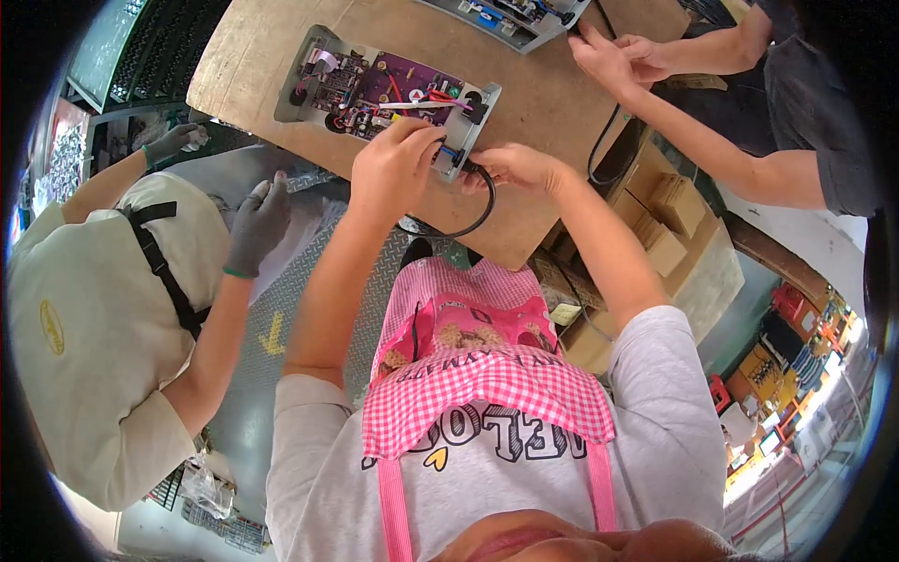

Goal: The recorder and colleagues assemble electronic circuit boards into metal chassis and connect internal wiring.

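Note:
An open metal chassis (318, 44) sits on the brown tabletop, with a purple circuit board (393, 75) and smaller boards inside. Red and white wires cross the boards. My left hand (395, 169) reaches over the near side of the chassis, its fingers pinched by dark and blue wires; what lies between them is hidden. At the right end plate, my right hand (515, 169) is closed about a black cable (491, 201) where it meets the plate; its fingertips are partly hidden. From there the cable loops down past the table edge.
A second open chassis (524, 37) lies at the far edge, near a co-worker's bare hands (618, 58). Another person's gloved hands (262, 215) are at left. Cardboard boxes (676, 206) stand at right, below another black cable (599, 150) hanging over the edge.

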{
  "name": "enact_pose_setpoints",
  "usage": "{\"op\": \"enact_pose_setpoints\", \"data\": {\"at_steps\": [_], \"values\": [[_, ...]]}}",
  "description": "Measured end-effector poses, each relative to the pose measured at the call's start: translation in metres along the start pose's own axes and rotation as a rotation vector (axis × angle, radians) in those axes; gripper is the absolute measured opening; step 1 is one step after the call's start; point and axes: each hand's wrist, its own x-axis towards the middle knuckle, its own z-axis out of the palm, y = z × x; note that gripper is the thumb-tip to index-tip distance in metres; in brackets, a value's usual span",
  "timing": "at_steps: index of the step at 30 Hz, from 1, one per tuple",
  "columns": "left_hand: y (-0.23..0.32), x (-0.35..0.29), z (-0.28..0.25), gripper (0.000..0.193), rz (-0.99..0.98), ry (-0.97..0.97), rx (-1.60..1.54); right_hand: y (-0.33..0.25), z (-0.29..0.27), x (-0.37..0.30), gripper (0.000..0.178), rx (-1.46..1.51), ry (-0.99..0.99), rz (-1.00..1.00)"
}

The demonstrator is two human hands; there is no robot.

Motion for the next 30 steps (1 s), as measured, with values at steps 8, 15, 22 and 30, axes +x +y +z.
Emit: {"op": "enact_pose_setpoints", "data": {"at_steps": [8,15,22,30], "values": [[-0.010,0.017,0.011,0.018,0.102,-0.576,0.238,-0.017,0.008,-0.007,0.037,-0.561,0.103,-0.099],[-0.017,0.026,0.016,0.012,0.185,-0.690,0.348,-0.027,0.045,-0.025,0.031,-1.275,0.524,-0.214],[-0.010,0.036,0.013,0.009,0.234,-0.713,0.330,-0.029,0.006,-0.005,0.034,-0.294,-0.029,0.044],[-0.011,0.027,0.010,0.010,0.223,-0.642,0.336,-0.014,0.055,-0.024,0.029,-1.394,0.547,-0.230]]}}
